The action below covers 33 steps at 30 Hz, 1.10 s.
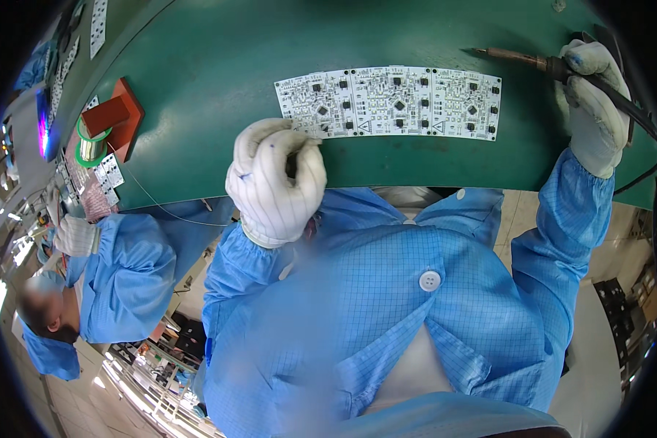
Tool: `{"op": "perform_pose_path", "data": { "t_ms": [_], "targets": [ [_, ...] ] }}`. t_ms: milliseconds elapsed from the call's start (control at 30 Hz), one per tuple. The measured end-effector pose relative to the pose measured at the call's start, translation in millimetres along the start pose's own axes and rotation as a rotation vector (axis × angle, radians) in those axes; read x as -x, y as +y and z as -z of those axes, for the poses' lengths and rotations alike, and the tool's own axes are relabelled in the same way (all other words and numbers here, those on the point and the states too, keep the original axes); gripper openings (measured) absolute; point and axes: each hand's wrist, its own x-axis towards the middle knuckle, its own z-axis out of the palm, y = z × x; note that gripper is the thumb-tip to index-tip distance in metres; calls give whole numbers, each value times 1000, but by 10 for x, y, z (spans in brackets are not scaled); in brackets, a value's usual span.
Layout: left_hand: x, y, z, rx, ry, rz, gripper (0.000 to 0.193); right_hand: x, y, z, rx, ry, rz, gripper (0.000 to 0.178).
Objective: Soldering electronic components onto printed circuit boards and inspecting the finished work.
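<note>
My right hand [595,102], in a white glove, is wrapped round a soldering iron [515,56] whose tip points left over the bench. In the middle of the bench lies a white circuit board panel [393,101], made of three joined sections with small black components. My left hand [277,179], also gloved, is curled at the panel's lower left corner, thumb and fingers meeting in a ring. Whatever is pinched there cannot be made out. From a green-rimmed solder spool [91,152], a thin solder wire [164,206] runs toward my left wrist.
The spool is by a reddish-brown stand [126,120] on the green bench [219,66]. Small white boards [108,174] lie beside it. A black cable [639,117] trails from the iron at right. A co-worker in blue [135,270] sits at left.
</note>
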Motion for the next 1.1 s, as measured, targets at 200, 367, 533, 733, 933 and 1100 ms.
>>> {"op": "perform_pose_path", "data": {
  "t_ms": [200, 367, 533, 733, 933, 1100],
  "targets": [
    [18, -108, 41, 15, -59, 101, 13, -34, -93, -272, -7, -16, -15, 26],
    [-39, -115, -54, 93, -81, -44, 15, -89, -33, -407, -48, 16, -32, 28],
    [-114, -293, -14, 83, -119, -4, 16, -199, 90, -572, -128, -46, 55, 29],
    [-127, -387, 61, 86, -88, 1, 15, -83, -7, -691, 640, 166, 292, 17],
    [-130, -434, 118, 105, -62, 19, 14, 427, 40, -690, 886, 544, 349, 19],
    [-130, -546, 126, 72, -21, -37, 13, 593, 229, -829, 768, 667, 310, 23]
  ]
}}
